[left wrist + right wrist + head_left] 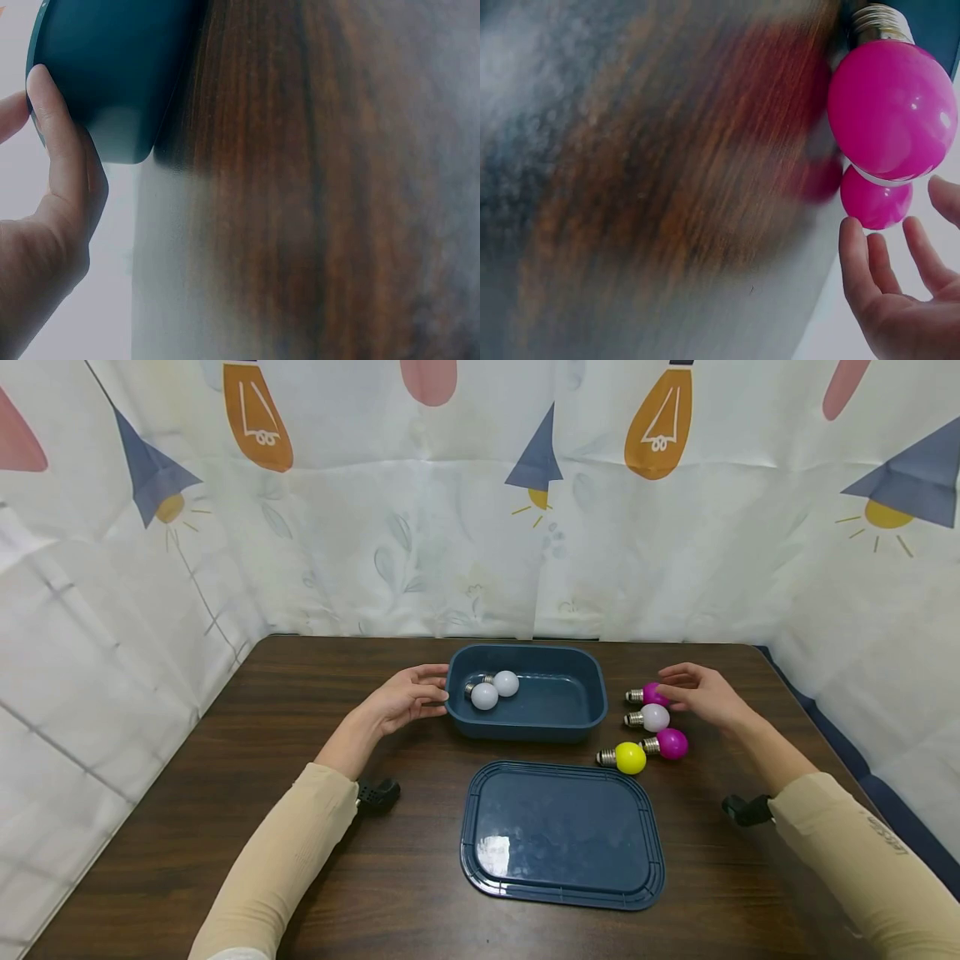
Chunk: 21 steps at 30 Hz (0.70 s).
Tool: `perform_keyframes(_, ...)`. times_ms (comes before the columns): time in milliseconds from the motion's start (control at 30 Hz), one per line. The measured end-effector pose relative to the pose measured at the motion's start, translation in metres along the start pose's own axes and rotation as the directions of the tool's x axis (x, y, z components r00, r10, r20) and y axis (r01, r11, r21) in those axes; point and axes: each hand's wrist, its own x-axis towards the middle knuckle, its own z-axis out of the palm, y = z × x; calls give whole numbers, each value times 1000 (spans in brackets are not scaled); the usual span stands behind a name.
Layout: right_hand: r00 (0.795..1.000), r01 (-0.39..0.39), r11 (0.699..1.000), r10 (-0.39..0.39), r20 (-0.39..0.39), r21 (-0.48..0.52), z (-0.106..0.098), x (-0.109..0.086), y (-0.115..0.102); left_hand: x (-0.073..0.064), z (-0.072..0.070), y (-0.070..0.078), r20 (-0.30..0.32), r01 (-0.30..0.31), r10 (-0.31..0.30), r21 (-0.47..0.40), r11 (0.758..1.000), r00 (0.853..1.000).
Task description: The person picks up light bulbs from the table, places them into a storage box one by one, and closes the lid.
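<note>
At the left end of a dark blue rectangular bin (528,733), my left hand (408,697) touches the rim and outer wall with extended fingers (56,120). Two white light bulbs (484,697) lie inside the bin's left part. To the right of it, my right hand (701,693) reaches over the rearmost magenta bulb (654,694). In the right wrist view its fingers are spread around that bulb (877,202); contact is unclear. In front of this bulb lie a white bulb (655,718), another magenta bulb (672,744) and a yellow bulb (630,758).
A dark blue lid (562,835) lies flat on the brown wooden table (360,868), in front of the bin. Printed white curtains (465,552) stand behind the table and at both sides. Each wrist wears a black strap-on device (378,795).
</note>
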Motion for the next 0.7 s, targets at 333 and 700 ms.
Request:
perform_keyframes(333,1000,-19,1000,19,21,-15,2,7,3,0,-1,1,-7,8,-8,2,1000,1000)
perform_keyframes(700,999,-26,999,26,31,-25,6,9,2,1,-1,1,-7,11,-11,-5,1000,1000)
